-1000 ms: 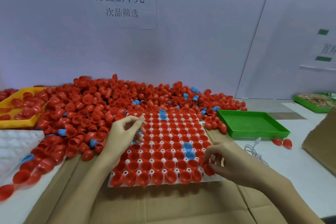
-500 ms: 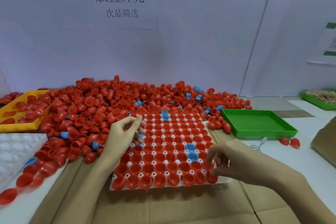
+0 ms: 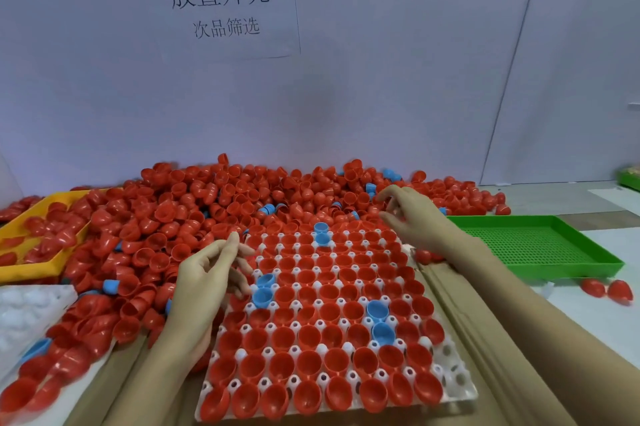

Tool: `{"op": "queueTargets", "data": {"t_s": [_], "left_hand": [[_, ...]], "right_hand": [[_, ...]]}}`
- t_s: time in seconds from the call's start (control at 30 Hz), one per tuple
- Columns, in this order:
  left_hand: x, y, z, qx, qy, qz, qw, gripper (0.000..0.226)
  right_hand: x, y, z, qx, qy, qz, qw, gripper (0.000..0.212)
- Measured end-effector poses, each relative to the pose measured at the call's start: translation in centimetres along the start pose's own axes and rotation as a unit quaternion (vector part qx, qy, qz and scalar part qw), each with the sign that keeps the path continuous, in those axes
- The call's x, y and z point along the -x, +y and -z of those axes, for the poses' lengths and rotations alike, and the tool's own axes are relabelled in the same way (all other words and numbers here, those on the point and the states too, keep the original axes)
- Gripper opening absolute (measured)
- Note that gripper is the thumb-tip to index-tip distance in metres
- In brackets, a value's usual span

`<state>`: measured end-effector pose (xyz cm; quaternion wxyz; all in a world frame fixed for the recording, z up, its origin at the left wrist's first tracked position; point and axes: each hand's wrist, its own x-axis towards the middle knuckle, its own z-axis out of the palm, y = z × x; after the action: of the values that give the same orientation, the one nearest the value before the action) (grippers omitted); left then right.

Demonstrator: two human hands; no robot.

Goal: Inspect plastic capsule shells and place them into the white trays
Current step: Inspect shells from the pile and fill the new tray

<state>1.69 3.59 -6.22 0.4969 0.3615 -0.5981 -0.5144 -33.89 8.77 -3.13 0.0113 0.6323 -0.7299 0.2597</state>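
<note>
Red plastic capsule shells (image 3: 313, 361) and six blue shells (image 3: 382, 334) filled one white tray (image 3: 457, 387); right hand (image 3: 412, 218), open, had moved upper-centre; left hand (image 3: 204, 282) stayed, loosely open.

Left hand (image 3: 207, 282) hovering at white tray (image 3: 457, 387) left edge, fingers loosely curled; right hand (image 3: 412, 218) reaching over shell pile (image 3: 194, 218) beside green tray (image 3: 540, 245); nothing visibly gripped.

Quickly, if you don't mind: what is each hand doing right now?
Left hand: fingers relaxed at the white tray's left edge, holding nothing visible.
Right hand: fingers loosely curled above the red shells; any grip cannot be told.
</note>
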Motion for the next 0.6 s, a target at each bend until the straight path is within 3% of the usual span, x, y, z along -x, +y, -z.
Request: {"op": "queueTargets", "data": {"t_s": [0.13,0.33,0.47,0.6], "left_hand": [[-0.5,-0.1,0.2,0.022,0.016,0.026,0.999,0.039],[-0.7,-0.4,0.1,0.029,0.015,0.031,0.999,0.042],[-0.7,-0.3,0.1,0.029,0.008,0.032,0.999,0.042],[-0.4,-0.3,0.2,0.026,0.003,0.032,0.999,0.043]], "right_hand": [[-3.9,4.0,-1.9,0.073,-0.005,-0.020,0.997,0.045],[-7.6,5.2,-3.1,0.121,-0.016,0.032,0.992,0.062],[-8.7,3.6,-4.7,0.190,-0.051,0.016,0.980,0.053],[-8.6,2.6,-5.2,0.208,0.007,-0.027,0.978,0.033]]}}
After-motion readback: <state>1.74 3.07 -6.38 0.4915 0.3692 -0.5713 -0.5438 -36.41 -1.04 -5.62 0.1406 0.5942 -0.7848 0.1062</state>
